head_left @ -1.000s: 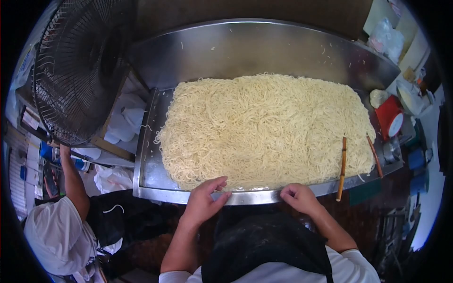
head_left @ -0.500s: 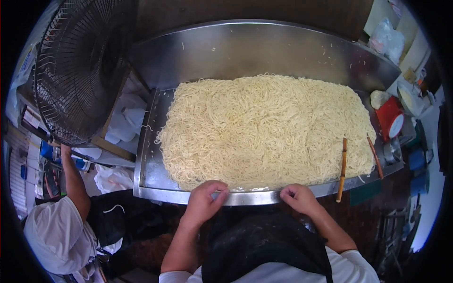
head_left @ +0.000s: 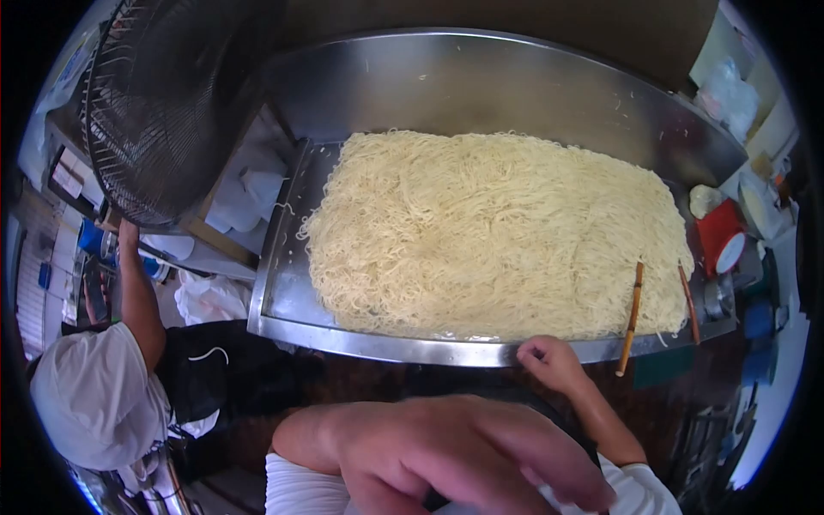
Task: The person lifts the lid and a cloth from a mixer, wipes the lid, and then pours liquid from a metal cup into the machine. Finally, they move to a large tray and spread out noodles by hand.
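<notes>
A wide mass of pale yellow noodles (head_left: 498,232) covers most of a shallow stainless steel tray (head_left: 386,347). My right hand (head_left: 554,364) rests against the tray's front rim with its fingers curled in and nothing visible in them. Close to the camera, in front of my chest, my left hand (head_left: 455,451) is raised. Its fingers stretch to the right, apart and slightly blurred, and I see nothing held. Two bamboo sticks lie at the right end: a longer stick (head_left: 631,318) over the front rim and a darker stick (head_left: 689,300) beside it.
A large black fan (head_left: 163,112) stands at the left of the tray. Below it another person (head_left: 103,395) in white reaches an arm up toward the fan. A red scale (head_left: 721,236) and plastic bags (head_left: 730,94) are at the right. A tall metal backboard (head_left: 506,81) rises behind the noodles.
My left hand has left the front rim and come up close to the camera. My right hand has stayed at the rim. The view has shifted slightly.
</notes>
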Demonstrator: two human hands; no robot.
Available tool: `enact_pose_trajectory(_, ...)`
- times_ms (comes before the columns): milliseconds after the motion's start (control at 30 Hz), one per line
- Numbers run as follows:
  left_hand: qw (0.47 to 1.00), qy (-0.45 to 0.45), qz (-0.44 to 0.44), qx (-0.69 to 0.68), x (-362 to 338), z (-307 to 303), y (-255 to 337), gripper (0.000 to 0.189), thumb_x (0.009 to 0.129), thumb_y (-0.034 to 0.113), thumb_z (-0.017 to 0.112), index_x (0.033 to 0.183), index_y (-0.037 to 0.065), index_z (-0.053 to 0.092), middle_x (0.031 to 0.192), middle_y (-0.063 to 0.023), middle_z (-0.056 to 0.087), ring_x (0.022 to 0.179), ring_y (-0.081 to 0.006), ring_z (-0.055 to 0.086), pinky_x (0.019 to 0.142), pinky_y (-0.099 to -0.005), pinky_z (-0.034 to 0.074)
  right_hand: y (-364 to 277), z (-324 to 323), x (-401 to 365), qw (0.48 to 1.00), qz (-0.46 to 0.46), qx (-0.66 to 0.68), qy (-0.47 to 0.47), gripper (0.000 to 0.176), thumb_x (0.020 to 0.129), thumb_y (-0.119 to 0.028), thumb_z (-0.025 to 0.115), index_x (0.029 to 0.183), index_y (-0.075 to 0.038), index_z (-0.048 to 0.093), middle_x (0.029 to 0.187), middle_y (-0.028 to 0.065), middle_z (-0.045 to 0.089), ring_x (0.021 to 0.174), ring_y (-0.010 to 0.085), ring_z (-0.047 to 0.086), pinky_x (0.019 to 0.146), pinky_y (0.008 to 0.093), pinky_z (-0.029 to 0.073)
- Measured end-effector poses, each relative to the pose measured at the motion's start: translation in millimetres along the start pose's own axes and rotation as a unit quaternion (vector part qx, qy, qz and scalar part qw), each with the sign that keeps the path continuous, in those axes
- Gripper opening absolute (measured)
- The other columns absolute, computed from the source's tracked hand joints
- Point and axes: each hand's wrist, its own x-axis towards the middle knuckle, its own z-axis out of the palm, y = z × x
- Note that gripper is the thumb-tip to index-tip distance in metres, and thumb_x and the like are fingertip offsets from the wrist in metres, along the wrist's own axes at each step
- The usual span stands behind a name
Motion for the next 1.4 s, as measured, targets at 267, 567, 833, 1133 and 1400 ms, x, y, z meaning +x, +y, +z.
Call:
enact_pose_trajectory(267,0.992,0.004,0.117,-0.038,15,4,-12,0.024,0.090,0.016,0.069,0.097,-0.007,0.071,0.117,-0.0328,0.059,0.104,-0.0395,0.063,0.087,-0.0445,0.050,14,2,-7,1.000,0.000,-0.009,0.002,0.020,0.086,-0.024,0.067,0.089,-0.005,0.068,0.079,0.0115,0.068,0.074,0.0240,0.065,0.068,0.0342,0.050)
enact_pose_trajectory(567,0.993,0.004,0.108,-0.047,5,17,-21,0.045,0.083,0.029,0.077,0.101,-0.011,0.069,0.121,-0.0363,0.055,0.110,-0.0443,0.060,0.094,-0.0471,0.047,11,1,-7,1.000,-0.008,-0.013,-0.008,0.019,0.086,-0.024,0.067,0.088,-0.005,0.068,0.079,0.0123,0.067,0.073,0.0262,0.065,0.067,0.0353,0.050)
enact_pose_trajectory(833,0.988,0.013,0.121,-0.097,10,30,-20,0.024,0.085,0.014,0.074,0.094,-0.008,0.070,0.112,-0.0303,0.062,0.098,-0.0387,0.064,0.084,-0.0453,0.051,3,0,-3,1.000,-0.006,-0.013,-0.024,0.021,0.086,-0.025,0.067,0.088,-0.004,0.068,0.080,0.0132,0.067,0.075,0.0273,0.065,0.068,0.0358,0.050)
enact_pose_trajectory(1133,0.986,0.068,0.102,-0.115,5,38,-19,0.019,0.084,0.013,0.075,0.087,-0.005,0.069,0.104,-0.0252,0.066,0.094,-0.0356,0.065,0.084,-0.0440,0.052,8,5,-9,1.000,-0.016,-0.010,-0.010,0.021,0.086,-0.025,0.067,0.088,-0.004,0.068,0.079,0.0133,0.067,0.073,0.0264,0.064,0.068,0.0351,0.050)
enact_pose_trajectory(1400,0.989,-0.010,0.091,-0.112,-6,8,-11,0.016,0.086,0.012,0.073,0.090,-0.003,0.068,0.108,-0.0207,0.066,0.096,-0.0305,0.064,0.087,-0.0431,0.051,10,6,-10,1.000,0.005,-0.011,-0.009,0.018,0.086,-0.023,0.067,0.090,-0.005,0.068,0.078,0.0086,0.068,0.071,0.0187,0.064,0.066,0.0323,0.050)
